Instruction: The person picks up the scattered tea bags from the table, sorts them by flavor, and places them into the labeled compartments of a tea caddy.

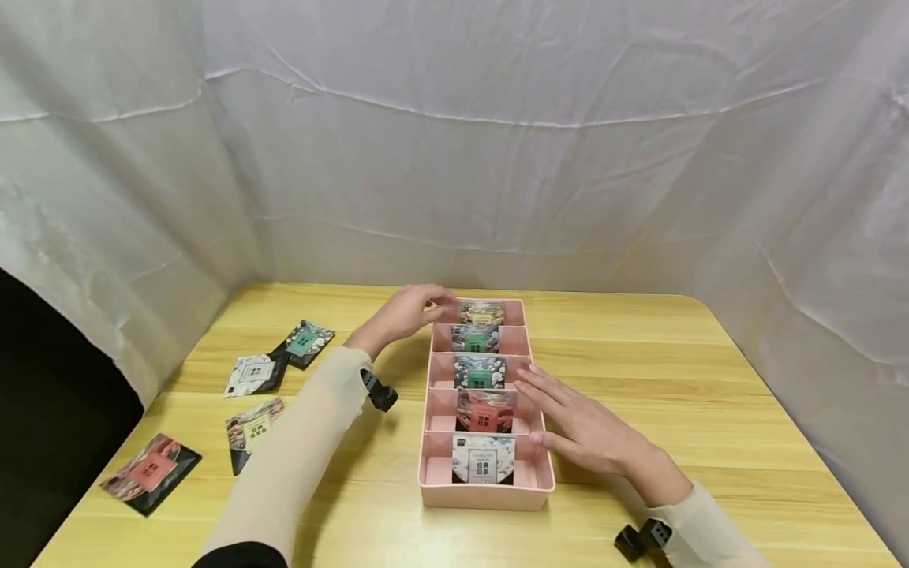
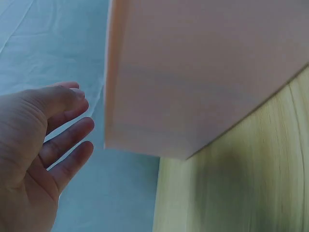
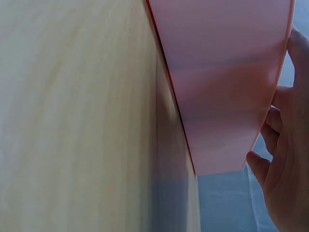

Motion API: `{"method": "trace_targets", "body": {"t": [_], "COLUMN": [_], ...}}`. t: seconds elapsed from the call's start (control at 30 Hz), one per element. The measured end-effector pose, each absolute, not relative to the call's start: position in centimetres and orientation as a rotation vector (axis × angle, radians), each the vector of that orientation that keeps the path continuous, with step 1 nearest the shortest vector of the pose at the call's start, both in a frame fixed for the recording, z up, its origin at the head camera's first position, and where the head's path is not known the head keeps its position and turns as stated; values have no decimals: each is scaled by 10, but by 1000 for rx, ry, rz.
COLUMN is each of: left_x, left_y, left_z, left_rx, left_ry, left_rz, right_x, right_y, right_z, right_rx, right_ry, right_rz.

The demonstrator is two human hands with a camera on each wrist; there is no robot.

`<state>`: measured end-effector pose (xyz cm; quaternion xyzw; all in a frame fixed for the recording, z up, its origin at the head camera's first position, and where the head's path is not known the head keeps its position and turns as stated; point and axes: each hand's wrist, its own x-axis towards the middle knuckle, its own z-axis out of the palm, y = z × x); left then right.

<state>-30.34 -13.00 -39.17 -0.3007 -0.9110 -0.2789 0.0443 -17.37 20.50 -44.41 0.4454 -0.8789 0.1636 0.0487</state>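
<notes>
A long pink divided box stands on the table, each compartment holding a printed packet: a white one nearest, a red one behind it, then a green-label one, another green-label one and a yellow-label one at the far end. My left hand hovers at the box's far left corner, its fingers loosely bent with nothing between them, as the left wrist view shows. Along the right rim, my right hand lies with fingers extended, fingertips right at the edge.
Several loose packets lie left of the box: a green-label one, a white one, a yellow-label one, partly behind my left sleeve, and a red one. A pale curtain hangs behind the wooden table.
</notes>
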Motion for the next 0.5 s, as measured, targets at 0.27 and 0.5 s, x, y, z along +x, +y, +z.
{"method": "trace_targets", "body": {"t": [0.27,0.5], "left_x": [-292,-283], "left_y": [-153,-171], "left_z": [-386,-384], "left_rx": [-839,-778], "left_ry": [-2801,-2818], "left_rz": [-820,-822], "right_x": [-175,-175], "right_y": [205,206], "right_z": [-444,-443], "right_rx": [1356,1360], "right_ry": [-2685,-2680], "right_rz": [493,495]}}
